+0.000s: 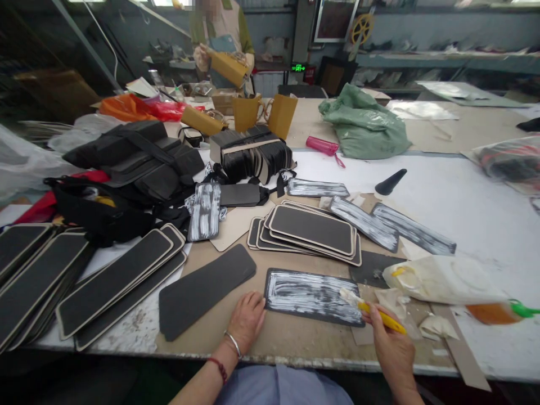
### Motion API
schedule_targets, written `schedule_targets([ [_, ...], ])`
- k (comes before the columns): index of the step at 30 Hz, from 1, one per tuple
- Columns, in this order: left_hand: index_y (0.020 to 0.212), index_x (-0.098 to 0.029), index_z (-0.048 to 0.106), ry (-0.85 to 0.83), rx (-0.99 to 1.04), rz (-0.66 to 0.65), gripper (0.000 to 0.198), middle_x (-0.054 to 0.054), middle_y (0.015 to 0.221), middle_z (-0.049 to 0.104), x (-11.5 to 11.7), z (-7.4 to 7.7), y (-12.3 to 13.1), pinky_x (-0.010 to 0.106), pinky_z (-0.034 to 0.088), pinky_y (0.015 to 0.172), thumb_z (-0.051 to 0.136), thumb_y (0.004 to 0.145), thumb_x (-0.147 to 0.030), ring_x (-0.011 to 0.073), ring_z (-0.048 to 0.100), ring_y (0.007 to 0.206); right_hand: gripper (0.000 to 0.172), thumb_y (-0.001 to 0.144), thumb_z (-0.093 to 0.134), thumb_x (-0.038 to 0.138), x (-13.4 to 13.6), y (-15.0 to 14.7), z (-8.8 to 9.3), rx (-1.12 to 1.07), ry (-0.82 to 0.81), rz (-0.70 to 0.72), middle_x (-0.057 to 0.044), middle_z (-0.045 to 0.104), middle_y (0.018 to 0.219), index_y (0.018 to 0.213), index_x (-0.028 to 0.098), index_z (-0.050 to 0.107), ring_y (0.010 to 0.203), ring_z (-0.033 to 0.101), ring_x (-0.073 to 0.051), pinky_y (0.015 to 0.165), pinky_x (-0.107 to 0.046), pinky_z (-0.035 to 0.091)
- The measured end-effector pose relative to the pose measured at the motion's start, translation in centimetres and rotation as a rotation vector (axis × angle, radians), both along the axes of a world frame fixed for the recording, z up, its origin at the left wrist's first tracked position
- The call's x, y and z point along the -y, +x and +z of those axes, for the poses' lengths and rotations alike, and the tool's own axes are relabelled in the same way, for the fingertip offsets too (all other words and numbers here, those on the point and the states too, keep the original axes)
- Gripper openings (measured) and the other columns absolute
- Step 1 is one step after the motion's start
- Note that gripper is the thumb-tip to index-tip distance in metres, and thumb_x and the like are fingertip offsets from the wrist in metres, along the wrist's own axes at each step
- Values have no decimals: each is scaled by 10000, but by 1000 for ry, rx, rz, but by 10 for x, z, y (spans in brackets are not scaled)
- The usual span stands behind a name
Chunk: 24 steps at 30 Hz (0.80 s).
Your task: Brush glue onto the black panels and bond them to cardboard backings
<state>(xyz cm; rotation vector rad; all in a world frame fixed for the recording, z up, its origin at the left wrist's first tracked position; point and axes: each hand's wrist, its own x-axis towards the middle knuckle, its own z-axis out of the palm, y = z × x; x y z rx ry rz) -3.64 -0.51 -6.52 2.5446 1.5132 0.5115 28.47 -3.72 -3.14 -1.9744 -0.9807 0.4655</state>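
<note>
A dark rectangular panel [312,323] streaked with white paste lies flat before me. My left hand [247,318] rests on the table with its fingers close together, holding the panel at its left edge. In my right hand [390,343] is a brush [379,316] with a yellow handle, its whitened bristles touching the panel's right end. Left of the panel lies a small stack of plain dark panels [206,289]. Just behind is a pile of dark panels with beige borders [312,228]. Several more white-streaked panels [363,222] lie around it.
Bordered panels [118,275] are stacked at the left, with black bags [139,157] behind. A white bag-like container [447,278] and an orange bottle with a green tip [493,313] lie at the right. Across the table, a person [221,39] holds a mustard-coloured piece.
</note>
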Motion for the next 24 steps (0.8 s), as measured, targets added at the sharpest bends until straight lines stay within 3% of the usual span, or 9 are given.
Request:
schedule_targets([
  [2, 933, -164, 603, -81, 46, 58, 189, 91, 982, 594, 1, 4, 5, 419, 479, 846, 530, 761, -131, 236, 527, 957, 483, 753, 495, 609, 8, 13, 6, 110, 9, 15, -67, 686, 704, 877, 162, 629, 669, 654, -239, 617, -330, 504],
  [5, 873, -163, 618, -241, 209, 216, 161, 91, 915, 587, 2, 5, 15, 416, 481, 803, 516, 750, -137, 235, 531, 891, 504, 781, 443, 625, 13, 5, 12, 248, 54, 104, -70, 691, 786, 872, 168, 636, 689, 656, -221, 620, -307, 508],
  [8, 912, -155, 622, -381, 456, 401, 241, 101, 896, 598, 0, -1, 26, 419, 458, 835, 444, 757, -110, 230, 542, 888, 497, 811, 414, 605, 18, -14, 10, 396, 106, 190, -75, 689, 825, 872, 169, 644, 690, 656, -210, 615, -292, 514],
  [11, 931, -151, 626, -467, 536, 521, 281, 102, 879, 622, -6, -11, 32, 395, 464, 815, 438, 729, -100, 220, 571, 850, 429, 853, 408, 527, 24, -23, 5, 489, 163, 266, -80, 683, 887, 921, 169, 634, 762, 654, -212, 685, -298, 519],
  [15, 793, -150, 652, -598, 567, 580, 234, 53, 734, 650, -17, -16, 35, 304, 477, 725, 444, 701, -96, 182, 602, 728, 338, 884, 408, 441, 29, -22, -2, 506, 211, 364, -66, 676, 929, 980, 181, 601, 840, 643, -203, 770, -310, 509],
  [19, 646, -146, 635, -699, 626, 602, 207, 6, 600, 632, -23, -12, 33, 234, 460, 605, 438, 698, -105, 142, 584, 611, 312, 890, 404, 418, 30, -19, -4, 501, 205, 401, -70, 671, 942, 992, 185, 585, 850, 640, -203, 800, -326, 499],
  [24, 762, -125, 651, -700, 678, 637, 225, 33, 696, 672, -24, 0, 26, 250, 478, 658, 431, 728, -152, 158, 616, 702, 287, 894, 415, 383, 28, -21, -1, 558, 255, 410, -75, 673, 935, 1002, 175, 581, 834, 645, -200, 763, -315, 507],
])
